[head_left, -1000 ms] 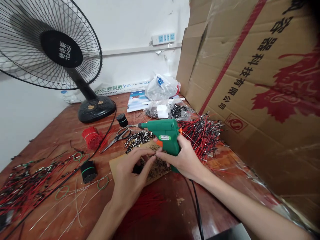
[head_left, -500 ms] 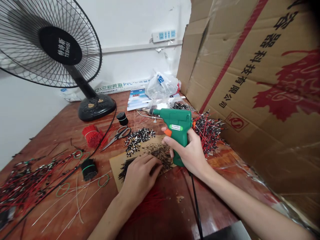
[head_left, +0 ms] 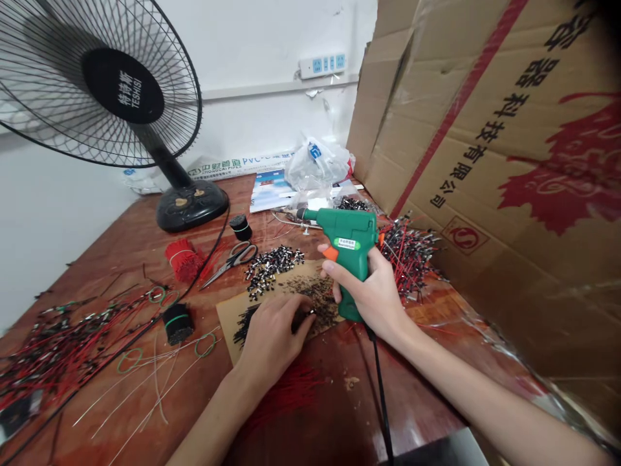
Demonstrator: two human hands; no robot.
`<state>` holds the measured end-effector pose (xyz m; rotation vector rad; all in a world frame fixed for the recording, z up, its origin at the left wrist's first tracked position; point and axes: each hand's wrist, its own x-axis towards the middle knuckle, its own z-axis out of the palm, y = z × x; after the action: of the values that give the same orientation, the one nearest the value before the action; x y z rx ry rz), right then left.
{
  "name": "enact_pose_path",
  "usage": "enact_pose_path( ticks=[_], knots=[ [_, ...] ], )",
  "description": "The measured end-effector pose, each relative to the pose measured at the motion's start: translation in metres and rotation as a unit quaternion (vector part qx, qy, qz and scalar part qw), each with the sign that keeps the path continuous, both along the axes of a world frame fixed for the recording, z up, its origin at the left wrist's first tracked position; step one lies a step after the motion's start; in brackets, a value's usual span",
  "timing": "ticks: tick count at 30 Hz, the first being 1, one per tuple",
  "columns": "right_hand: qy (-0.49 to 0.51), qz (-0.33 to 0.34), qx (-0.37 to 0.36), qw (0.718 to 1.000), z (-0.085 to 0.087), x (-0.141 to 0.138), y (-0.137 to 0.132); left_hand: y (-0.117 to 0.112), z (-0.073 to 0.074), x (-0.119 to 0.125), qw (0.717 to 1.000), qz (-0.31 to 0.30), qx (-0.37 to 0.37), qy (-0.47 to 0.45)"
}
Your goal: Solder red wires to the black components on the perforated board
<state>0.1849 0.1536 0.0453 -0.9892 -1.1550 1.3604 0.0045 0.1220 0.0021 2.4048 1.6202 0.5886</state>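
My right hand [head_left: 376,291] is wrapped round the handle of a green soldering gun [head_left: 348,232], its nozzle pointing left and its orange trigger [head_left: 330,253] by the fingers. Low over a piece of cardboard [head_left: 227,310], my left hand [head_left: 276,333] is curled in a pinch. A small black-and-silver part [head_left: 311,312] shows at its fingertips. Short black wires [head_left: 242,323] stick out beside that hand, and dark scraps [head_left: 315,294] cover the board. Red wires [head_left: 291,395] lie below the left hand. Behind it sits a pile of small black-and-silver parts [head_left: 272,265].
Scissors [head_left: 233,262], a red wire bundle [head_left: 184,260] and black wire bundles [head_left: 177,323] lie left. A fan [head_left: 191,204] stands behind them. Finished-looking red-and-black wire pieces [head_left: 410,259] heap beside a large carton [head_left: 466,181]. The gun's black cord [head_left: 381,395] hangs down the front.
The whole view has shifted slightly to the right. Between the left fingertips the small black-and-silver part now shows more plainly. The soldering gun stays in the right hand.
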Motion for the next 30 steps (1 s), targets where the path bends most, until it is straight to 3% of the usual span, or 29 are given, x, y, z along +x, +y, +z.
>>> enact_pose_path(
  ticks=[6, 11, 15, 18, 22, 30],
  knots=[
    [-0.002, -0.011, -0.001, 1.000, 0.002, 0.000, -0.002, 0.001, 0.001, 0.000, 1.000, 0.000, -0.008, -0.002],
    [0.001, -0.004, 0.012, 1.000, 0.004, 0.001, -0.004, 0.002, 0.032, -0.027, 0.998, 0.031, -0.002, 0.047],
    [0.019, -0.008, 0.021, 1.000, 0.007, 0.000, -0.004, 0.002, 0.056, -0.052, 0.983, 0.037, -0.081, 0.159],
    [0.023, -0.013, 0.025, 0.999, 0.008, 0.001, -0.004, 0.001, 0.056, -0.053, 0.966, 0.030, -0.128, 0.223],
    [0.018, -0.008, 0.027, 0.999, 0.006, 0.001, -0.004, 0.001, 0.049, -0.042, 0.950, 0.051, -0.108, 0.289],
    [0.016, -0.005, 0.032, 0.999, 0.003, 0.000, -0.004, 0.002, 0.054, -0.045, 0.944, 0.056, -0.126, 0.299]
  ],
)
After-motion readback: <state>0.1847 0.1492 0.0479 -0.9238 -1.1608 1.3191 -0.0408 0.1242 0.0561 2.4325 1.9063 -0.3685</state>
